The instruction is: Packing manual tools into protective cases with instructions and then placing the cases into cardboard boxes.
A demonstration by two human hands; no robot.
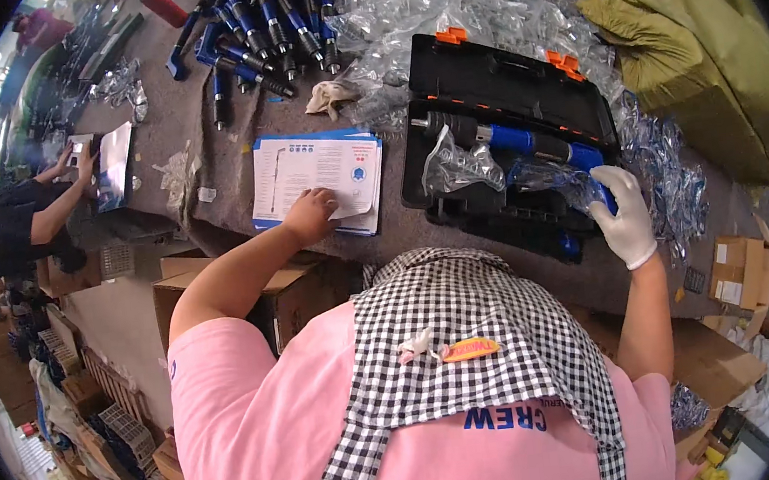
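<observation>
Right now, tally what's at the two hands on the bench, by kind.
Open black case: 1
Blue drill in the case, under the gloved right hand: 1
Booklet stack, under the bare left hand: 1
Clear bags in the case: 2
Total: 5

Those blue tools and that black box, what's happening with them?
A person in a pink shirt and checked apron stands at a grey table. The left hand rests on a stack of leaflets. The gloved right hand touches a bagged blue power tool lying in an open black tool case. More blue tools and empty clear bags lie farther back. Another person works at the far left.
</observation>
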